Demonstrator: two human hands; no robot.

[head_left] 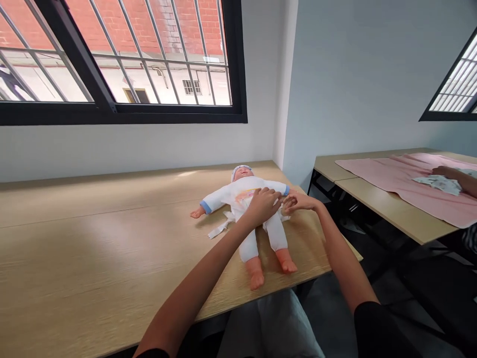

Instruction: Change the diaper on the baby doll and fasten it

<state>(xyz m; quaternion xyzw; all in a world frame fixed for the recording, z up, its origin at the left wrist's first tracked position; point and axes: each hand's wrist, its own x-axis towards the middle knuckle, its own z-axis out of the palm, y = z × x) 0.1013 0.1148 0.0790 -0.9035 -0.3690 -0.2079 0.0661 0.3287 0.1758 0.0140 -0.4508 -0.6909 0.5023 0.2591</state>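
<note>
A baby doll (276, 233) lies on its back on the wooden table, arms spread and feet towards me. It has a white suit with blue cuffs and a small cap. A white diaper (220, 227) is at its hips, one side strip loose on the table at the left. My left hand (263, 205) rests over the doll's belly with bent fingers, covering the diaper's front; what its fingertips hold is hidden. At the doll's right-hand hip in view, my right hand (297, 201) has curled fingers closed at the diaper's other side edge.
The doll's table (93, 258) ends just right of my right hand, with a gap beyond it. On another table (395, 209) at the right lies a pink cloth (387, 174), where another person's hand (447, 172) touches a patterned white cloth (437, 185). A barred window (238, 113) is ahead.
</note>
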